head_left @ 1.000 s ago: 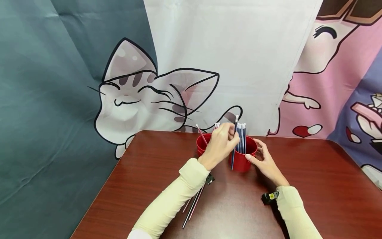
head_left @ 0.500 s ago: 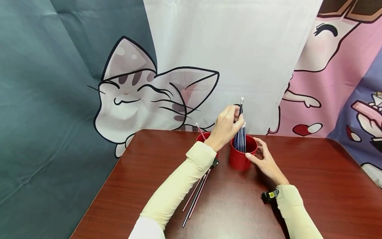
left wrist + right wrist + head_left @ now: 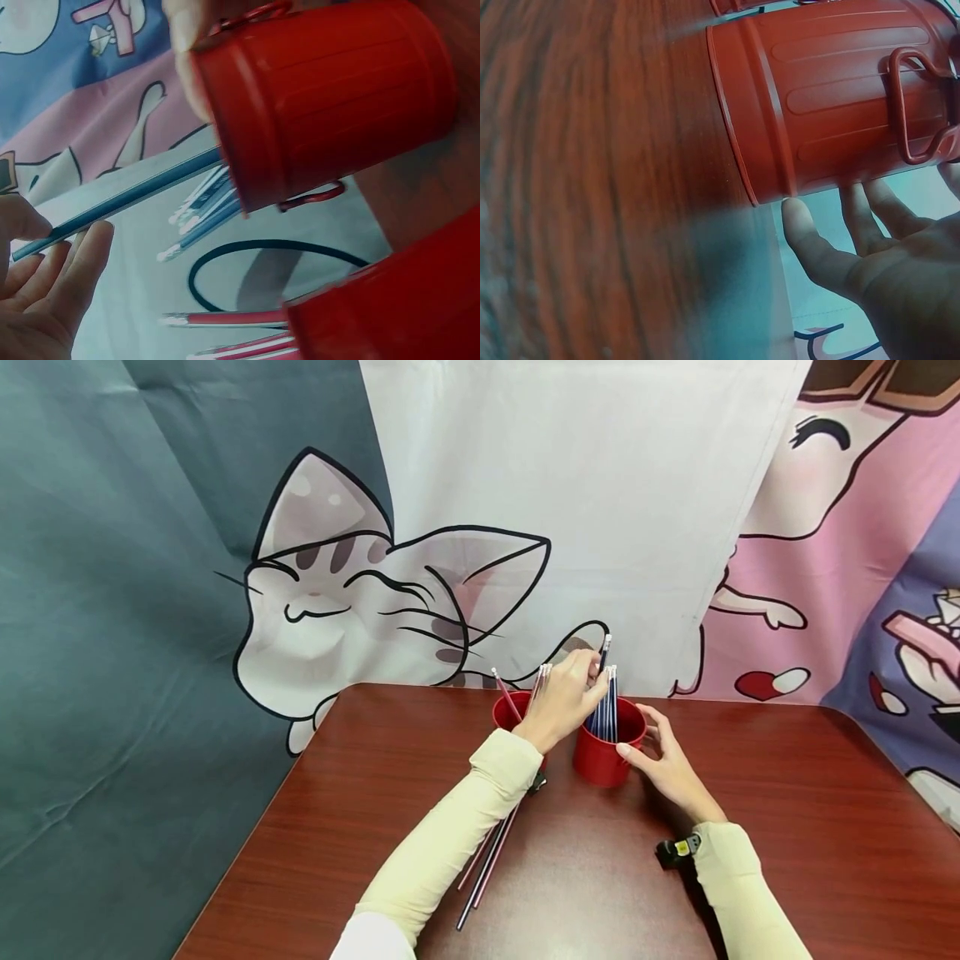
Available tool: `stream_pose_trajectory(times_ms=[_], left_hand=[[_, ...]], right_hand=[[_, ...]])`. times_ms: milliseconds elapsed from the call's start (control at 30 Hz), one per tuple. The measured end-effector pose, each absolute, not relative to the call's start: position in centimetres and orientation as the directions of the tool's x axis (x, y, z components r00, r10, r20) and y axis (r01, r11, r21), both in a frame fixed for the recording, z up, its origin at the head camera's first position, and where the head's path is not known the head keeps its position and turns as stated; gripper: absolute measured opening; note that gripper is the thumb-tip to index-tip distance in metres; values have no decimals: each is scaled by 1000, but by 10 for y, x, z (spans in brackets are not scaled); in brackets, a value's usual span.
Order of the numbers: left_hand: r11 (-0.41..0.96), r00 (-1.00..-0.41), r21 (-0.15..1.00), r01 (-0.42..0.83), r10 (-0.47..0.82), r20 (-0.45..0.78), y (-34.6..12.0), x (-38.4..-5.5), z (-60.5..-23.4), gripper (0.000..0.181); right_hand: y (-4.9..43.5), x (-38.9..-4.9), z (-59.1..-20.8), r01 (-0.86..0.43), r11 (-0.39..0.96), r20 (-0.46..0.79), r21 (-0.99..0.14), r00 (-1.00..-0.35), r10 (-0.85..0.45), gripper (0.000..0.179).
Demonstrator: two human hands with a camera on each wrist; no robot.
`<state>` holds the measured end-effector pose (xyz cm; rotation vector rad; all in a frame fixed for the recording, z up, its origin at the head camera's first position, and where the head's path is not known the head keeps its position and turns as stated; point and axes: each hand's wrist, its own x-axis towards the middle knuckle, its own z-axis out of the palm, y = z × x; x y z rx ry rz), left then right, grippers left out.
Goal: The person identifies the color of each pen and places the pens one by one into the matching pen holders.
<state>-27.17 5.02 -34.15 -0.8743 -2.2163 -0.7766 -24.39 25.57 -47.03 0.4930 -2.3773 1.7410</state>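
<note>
My left hand (image 3: 562, 697) pinches a dark blue pencil (image 3: 605, 653) near its white eraser end. In the left wrist view, this blue pencil (image 3: 142, 186) slants down past the rim of the right red bucket (image 3: 337, 105), its lower end hidden inside. Several blue pencils (image 3: 611, 710) stand in that bucket, erasers up. My right hand (image 3: 671, 777) holds the bucket from its right side, thumb at the rim. In the right wrist view, fingertips touch the wall of the bucket (image 3: 840, 105) below its wire handle. Partly behind my left hand, another red bucket (image 3: 506, 714) holds red pencils (image 3: 508, 697).
Three loose pencils (image 3: 491, 864), one dark and two reddish, lie on the brown table (image 3: 337, 827) under my left forearm. A cartoon-printed curtain (image 3: 600, 485) hangs behind the table's far edge.
My left hand lifted the blue pencil from in front of the right bucket to above it, then lowered it in among the others. The right hand stays at the bucket.
</note>
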Motion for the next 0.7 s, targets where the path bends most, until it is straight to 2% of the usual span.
stream_pose_trajectory(times_ms=[233, 467, 700], left_hand=[[526, -600, 362, 770, 404, 691, 48, -269, -366, 9], [527, -645, 411, 744, 405, 649, 47, -267, -391, 13], [529, -661, 436, 728, 374, 651, 46, -267, -403, 14]], right_hand=[[255, -242, -471, -341, 255, 303, -905, -936, -177, 69], [255, -239, -467, -329, 242, 292, -913, -940, -177, 69], [248, -232, -453, -313, 227, 274, -922, -944, -185, 70]])
